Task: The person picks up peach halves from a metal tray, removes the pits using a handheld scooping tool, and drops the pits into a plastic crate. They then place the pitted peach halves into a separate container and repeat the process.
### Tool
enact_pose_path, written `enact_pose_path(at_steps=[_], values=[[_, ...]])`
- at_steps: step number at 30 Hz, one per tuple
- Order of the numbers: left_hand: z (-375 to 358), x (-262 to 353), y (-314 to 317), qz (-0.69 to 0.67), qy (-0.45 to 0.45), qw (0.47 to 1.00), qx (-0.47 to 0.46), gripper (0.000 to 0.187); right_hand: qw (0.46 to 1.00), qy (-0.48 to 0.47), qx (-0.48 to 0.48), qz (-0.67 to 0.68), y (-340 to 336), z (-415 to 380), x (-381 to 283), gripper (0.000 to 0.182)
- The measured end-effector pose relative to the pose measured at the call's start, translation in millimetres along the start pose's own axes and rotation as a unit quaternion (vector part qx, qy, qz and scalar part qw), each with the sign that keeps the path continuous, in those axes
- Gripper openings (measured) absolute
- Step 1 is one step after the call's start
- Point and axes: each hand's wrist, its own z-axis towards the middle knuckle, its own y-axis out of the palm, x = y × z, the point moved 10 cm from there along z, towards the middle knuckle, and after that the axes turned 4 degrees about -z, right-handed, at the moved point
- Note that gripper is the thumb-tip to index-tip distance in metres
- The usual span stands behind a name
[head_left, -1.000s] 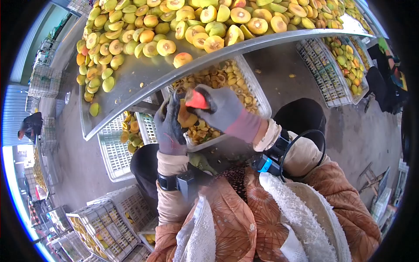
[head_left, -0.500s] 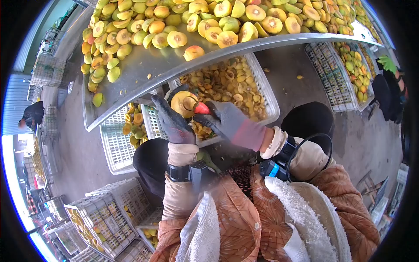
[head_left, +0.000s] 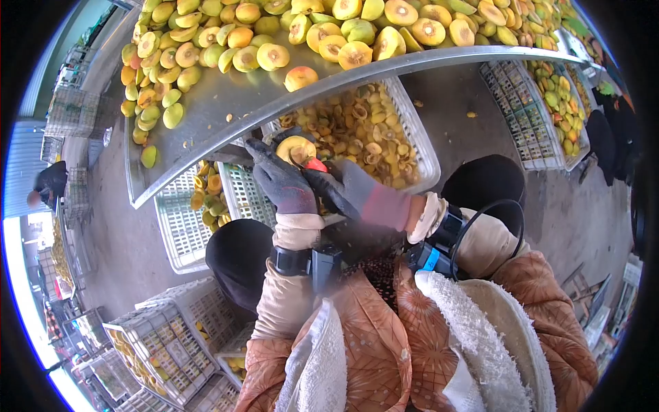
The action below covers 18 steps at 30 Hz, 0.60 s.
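A yellow peach half (head_left: pixel 296 150), cut face up, rests in my left hand (head_left: pixel 280 180), whose gloved fingers wrap round its far side. My right hand (head_left: pixel 360 196), gloved in grey and pink, grips a small red-handled pitting knife (head_left: pixel 316 165). Its curved blade lies against the middle of the cut face. Both hands are just below the front edge of the metal table (head_left: pixel 226 147), over a white crate (head_left: pixel 427 154) full of cut fruit pieces. Many peach halves (head_left: pixel 272 57) lie heaped on the table.
A white crate (head_left: pixel 180 230) with fruit halves stands on the left. More crates sit at lower left (head_left: pixel 168 343), and a crate of fruit (head_left: pixel 525 127) stands at right. Another person (head_left: pixel 51 182) is far left; a dark-clothed person (head_left: pixel 611 137) is at right.
The peach half has come slightly nearer my right hand and tilted, and my left hand has shifted right and rolled. The red handle shows less. The view has moved slightly.
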Motion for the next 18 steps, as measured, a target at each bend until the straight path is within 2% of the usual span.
enact_pose_path(at_steps=[1,2,3,4,5,6,7,10,11,12,13,14,15,16,17,18], values=[[-5.2,11.1,16.9,-0.029,-0.011,0.997,-0.065,0.049,1.000,0.002,0.002,0.001,-3.1,1.7,-7.0,0.030],[-3.3,8.4,16.9,-0.028,-0.013,0.997,-0.065,0.049,0.981,0.165,-0.008,0.100,-2.3,-0.7,10.4,0.033],[2.0,3.3,7.7,-0.012,-0.015,1.000,-0.024,0.050,0.927,0.321,-0.018,0.195,4.9,-14.3,27.4,0.039],[7.1,-1.2,-3.6,0.004,-0.015,1.000,0.018,0.050,0.927,0.321,-0.018,0.194,0.9,-15.3,25.1,0.039],[15.3,-5.9,-14.7,0.004,-0.016,1.000,0.019,0.050,0.949,0.278,-0.059,0.140,-0.3,-13.3,16.6,0.040],[25.4,-8.1,-14.9,0.092,0.002,0.994,-0.059,0.052,0.964,0.232,-0.100,0.086,2.7,-12.0,9.1,0.042],[24.2,-3.2,-1.8,0.180,0.019,0.974,-0.137,0.055,0.963,0.234,-0.101,0.088,4.8,-11.7,11.1,0.042],[10.3,9.3,12.7,0.141,0.020,0.977,-0.161,0.044,0.952,0.276,-0.083,0.107,10.4,-16.3,32.4,0.037],[5.9,5.7,16.9,0.048,-0.031,0.982,-0.183,0.045,0.953,0.226,-0.077,0.189,15.9,-14.6,31.6,0.038],[6.9,0.1,15.7,0.048,-0.031,0.981,-0.183,0.045,0.945,0.173,-0.071,0.268,16.6,-13.3,27.3,0.039],[-7.6,41.6,28.0,0.217,0.290,0.908,-0.210,0.048,0.945,0.172,-0.071,0.268,8.1,-13.5,28.9,0.039],[-54.8,66.5,46.8,0.360,0.571,0.709,-0.205,0.051,0.837,0.243,-0.196,0.450,28.3,-24.7,24.5,0.041],[-44.4,60.4,47.6,0.381,0.496,0.742,-0.240,0.055,0.672,0.298,-0.313,0.601,47.4,-40.2,3.6,0.044],[-40.3,58.7,42.3,0.387,0.498,0.740,-0.233,0.055,0.671,0.297,-0.322,0.599,51.7,-40.8,-0.1,0.044],[-4.6,24.3,34.0,0.270,0.251,0.877,-0.308,0.051,0.703,0.282,-0.300,0.579,51.2,-36.8,0.0,0.045],[6.0,-20.5,28.6,0.120,-0.019,0.927,-0.355,0.048,0.735,0.266,-0.276,0.559,49.5,-33.6,-0.4,0.047]])
